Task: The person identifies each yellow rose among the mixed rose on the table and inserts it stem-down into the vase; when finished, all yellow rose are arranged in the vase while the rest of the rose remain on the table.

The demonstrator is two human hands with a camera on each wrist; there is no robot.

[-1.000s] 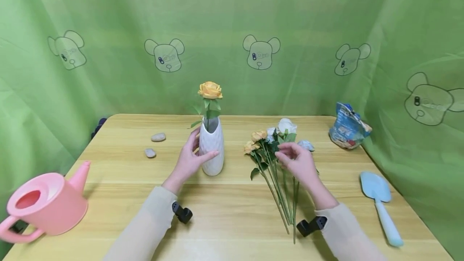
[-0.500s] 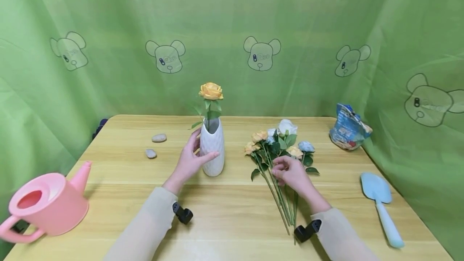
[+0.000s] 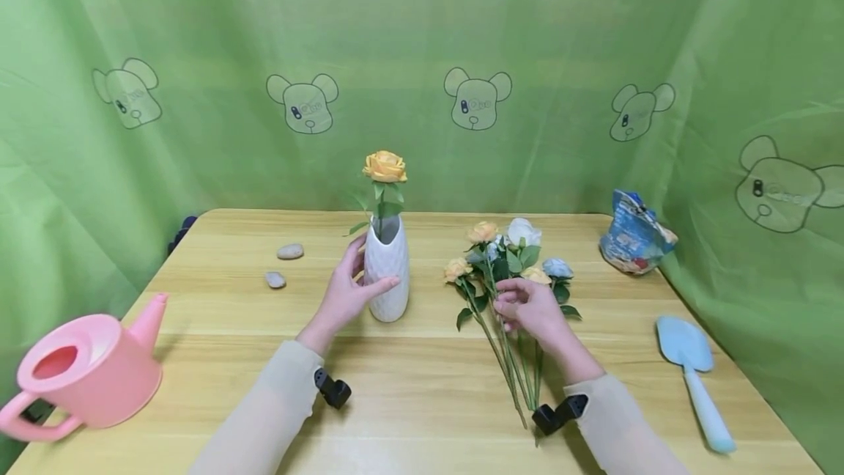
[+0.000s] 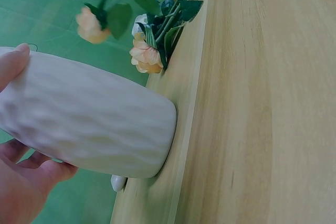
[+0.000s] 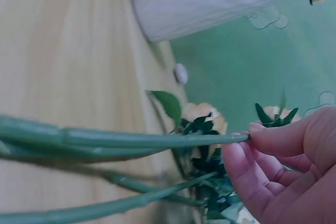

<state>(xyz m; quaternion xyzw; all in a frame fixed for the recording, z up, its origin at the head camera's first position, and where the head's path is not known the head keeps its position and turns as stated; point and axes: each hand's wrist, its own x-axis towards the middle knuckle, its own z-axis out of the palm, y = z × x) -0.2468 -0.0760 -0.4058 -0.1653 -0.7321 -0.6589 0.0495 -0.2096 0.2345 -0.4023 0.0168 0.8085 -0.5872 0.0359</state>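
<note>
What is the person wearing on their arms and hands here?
Both arms are covered by long, pale beige sleeves that end at the wrists. The left hand and right hand are bare, with no gloves, rings or marks that I can make out. A small black device is strapped under the left wrist, and another black device under the right wrist.

You wear long, thin, pale cream sleeves (image 3: 264,409) that reach down to both wrists, leaving your bare hands free. Under each wrist a small black camera mount (image 3: 332,390) is strapped on, its twin (image 3: 557,413) sitting just above the light wooden table (image 3: 409,387).
</note>
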